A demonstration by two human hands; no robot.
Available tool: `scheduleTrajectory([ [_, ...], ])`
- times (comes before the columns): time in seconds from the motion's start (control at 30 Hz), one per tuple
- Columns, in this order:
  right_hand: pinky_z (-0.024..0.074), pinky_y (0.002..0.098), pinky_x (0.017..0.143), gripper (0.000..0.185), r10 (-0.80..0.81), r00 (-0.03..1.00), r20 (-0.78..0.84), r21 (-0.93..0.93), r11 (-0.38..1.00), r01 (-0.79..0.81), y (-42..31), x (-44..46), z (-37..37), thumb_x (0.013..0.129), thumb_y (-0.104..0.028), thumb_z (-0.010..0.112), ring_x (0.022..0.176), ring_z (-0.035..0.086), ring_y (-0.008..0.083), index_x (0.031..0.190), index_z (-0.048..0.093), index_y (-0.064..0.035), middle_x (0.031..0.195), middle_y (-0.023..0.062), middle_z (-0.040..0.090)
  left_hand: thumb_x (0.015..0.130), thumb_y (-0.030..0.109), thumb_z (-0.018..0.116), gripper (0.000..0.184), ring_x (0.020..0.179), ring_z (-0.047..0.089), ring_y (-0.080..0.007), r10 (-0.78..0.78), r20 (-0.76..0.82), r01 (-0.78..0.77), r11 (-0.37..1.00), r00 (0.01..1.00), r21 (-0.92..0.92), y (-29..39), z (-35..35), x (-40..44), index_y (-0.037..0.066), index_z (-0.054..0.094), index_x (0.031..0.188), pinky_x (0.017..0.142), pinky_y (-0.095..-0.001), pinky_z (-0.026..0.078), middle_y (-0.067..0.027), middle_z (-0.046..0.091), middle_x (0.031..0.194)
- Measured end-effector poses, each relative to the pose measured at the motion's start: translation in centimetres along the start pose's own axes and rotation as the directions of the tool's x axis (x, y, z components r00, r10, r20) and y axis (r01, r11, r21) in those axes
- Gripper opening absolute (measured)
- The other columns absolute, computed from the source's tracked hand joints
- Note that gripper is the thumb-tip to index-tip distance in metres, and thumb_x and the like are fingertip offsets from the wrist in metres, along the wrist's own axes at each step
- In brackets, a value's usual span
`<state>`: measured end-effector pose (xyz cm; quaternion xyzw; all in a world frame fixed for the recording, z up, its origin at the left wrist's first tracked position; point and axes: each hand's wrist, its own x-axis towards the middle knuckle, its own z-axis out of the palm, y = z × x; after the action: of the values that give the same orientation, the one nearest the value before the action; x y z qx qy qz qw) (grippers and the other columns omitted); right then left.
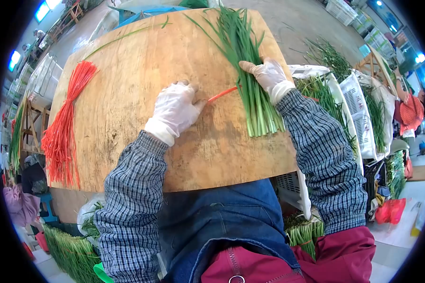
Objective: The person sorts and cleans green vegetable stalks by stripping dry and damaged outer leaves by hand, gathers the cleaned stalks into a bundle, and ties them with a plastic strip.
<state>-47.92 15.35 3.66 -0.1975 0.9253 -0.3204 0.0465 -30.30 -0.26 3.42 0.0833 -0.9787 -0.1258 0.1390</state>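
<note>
A bunch of garlic chives (258,111) lies on the wooden board (137,70), its pale cut stems toward me and its green leaves pointing away. My right hand (269,78), in a white glove, grips the bunch from the right side with the thumb across the top. A red tie strip (223,94) runs from under the bunch out to the left. Its free end sits between the thumb and fingers of my gloved left hand (175,107), which is closed just above the board. Whether the strip passes fully beneath the stems is hidden.
A gathered bundle of red tie strips (71,111) lies on the board's left side. A loose leaf (113,42) rests near the far edge. White crates of chives (326,96) stand close on the right. More chives (71,254) are at lower left. Another person (408,111) is at far right.
</note>
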Motion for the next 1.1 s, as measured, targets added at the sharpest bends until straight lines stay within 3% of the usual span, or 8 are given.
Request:
scheduleTrajectory([
  [0.13, 0.0488, 0.0288, 0.069, 0.048, 0.058, 0.996, 0.063, 0.361, 0.93, -0.077, 2.8, 1.4, -0.5, 0.082, -0.032, 0.061, 0.082, 0.059, 0.017, 0.106, 0.055, 0.0079, 0.096, 0.015, 0.06, 0.073, 0.021, 0.064, 0.026, 0.086, 0.056, -0.0322, -0.05, -0.132, 0.047, 0.999, 0.99, -0.023, 0.8, -0.4, -0.7, 0.005, 0.061, 0.092, 0.075, -0.0393, 0.046, -0.0165, 0.059, 0.089],
  [0.27, 0.0476, 0.0313, 0.072, 0.04, 0.018, 0.993, 0.12, 0.44, 0.896, -0.069, 5.5, 2.0, -1.6, 0.083, -0.028, 0.059, 0.083, 0.059, 0.0152, 0.111, 0.057, 0.0017, 0.094, 0.0102, 0.062, 0.072, 0.019, 0.064, 0.024, 0.089, 0.055, -0.0316, 0.018, -0.128, -0.013, 0.999, 0.992, 0.036, 1.5, 0.9, -0.3, 0.005, 0.06, 0.091, 0.075, -0.0396, 0.045, -0.016, 0.058, 0.09],
  [0.4, 0.0466, 0.0303, 0.075, 0.037, 0.106, 0.994, 0.03, 0.464, 0.879, -0.108, 5.7, 0.0, -5.6, 0.081, -0.024, 0.063, 0.083, 0.06, 0.0153, 0.108, 0.059, 0.0003, 0.096, 0.0054, 0.064, 0.071, 0.017, 0.063, 0.016, 0.084, 0.054, -0.0322, 0.091, -0.044, -0.084, 0.986, 0.995, 0.147, 1.5, 2.7, 0.5, 0.004, 0.057, 0.08, 0.072, -0.0413, 0.044, -0.0144, 0.056, 0.083],
  [0.53, 0.0458, 0.027, 0.079, 0.034, -0.199, 0.98, 0.012, 0.118, 0.973, 0.197, 8.8, -2.0, -7.5, 0.076, -0.025, 0.067, 0.087, 0.061, 0.0173, 0.099, 0.064, 0.0006, 0.092, 0.0117, 0.066, 0.071, 0.014, 0.061, 0.013, 0.083, 0.054, -0.0312, 0.166, -0.073, -0.142, 0.955, 0.983, 0.261, 0.9, 4.0, 1.9, 0.004, 0.056, 0.077, 0.07, -0.0412, 0.044, -0.0143, 0.056, 0.082],
  [0.57, 0.0461, 0.0294, 0.077, 0.033, -0.179, 0.979, 0.094, 0.15, 0.975, 0.164, 9.2, -2.9, -7.3, 0.075, -0.022, 0.066, 0.085, 0.06, 0.0209, 0.099, 0.063, -0.0002, 0.093, 0.0137, 0.064, 0.07, 0.013, 0.06, 0.012, 0.083, 0.054, -0.031, 0.198, -0.065, -0.171, 0.943, 0.978, 0.286, 0.9, 4.0, 2.1, 0.004, 0.056, 0.077, 0.07, -0.041, 0.044, -0.0141, 0.056, 0.082],
  [0.67, 0.0463, 0.04, 0.072, 0.023, -0.513, 0.858, -0.009, -0.269, 0.828, 0.492, 10.4, -4.3, -6.0, 0.069, -0.015, 0.062, 0.082, 0.058, 0.0341, 0.089, 0.063, -0.0038, 0.084, 0.017, 0.06, 0.069, 0.011, 0.058, 0.012, 0.082, 0.054, -0.0304, 0.305, -0.058, -0.27, 0.905, 0.951, 0.33, 0.4, 3.6, 2.6, 0.003, 0.057, 0.079, 0.07, -0.0403, 0.045, -0.0131, 0.056, 0.082],
  [0.9, 0.0451, 0.0421, 0.064, 0.011, -0.664, 0.745, 0.067, -0.622, 0.555, 0.552, 10.9, -0.7, -4.6, 0.065, -0.008, 0.054, 0.078, 0.057, 0.0316, 0.074, 0.057, -0.0053, 0.079, 0.0117, 0.056, 0.07, 0.006, 0.053, 0.016, 0.083, 0.056, -0.0254, 0.384, -0.009, -0.34, 0.827, 0.923, 0.448, -0.6, 3.3, 4.9, 0.007, 0.061, 0.083, 0.073, -0.0369, 0.045, -0.0086, 0.056, 0.083],
  [1.1, 0.043, 0.0436, 0.069, 0.013, -0.719, 0.689, 0.088, -0.609, 0.508, 0.608, 11.3, 1.2, -3.9, 0.065, -0.01, 0.055, 0.084, 0.055, 0.0276, 0.078, 0.057, -0.009, 0.078, 0.0072, 0.055, 0.07, 0.007, 0.053, 0.014, 0.085, 0.055, -0.025, 0.355, -0.03, -0.306, 0.843, 0.935, 0.442, -1.5, 4.0, 5.9, 0.008, 0.061, 0.082, 0.074, -0.0371, 0.044, -0.0089, 0.056, 0.083],
])
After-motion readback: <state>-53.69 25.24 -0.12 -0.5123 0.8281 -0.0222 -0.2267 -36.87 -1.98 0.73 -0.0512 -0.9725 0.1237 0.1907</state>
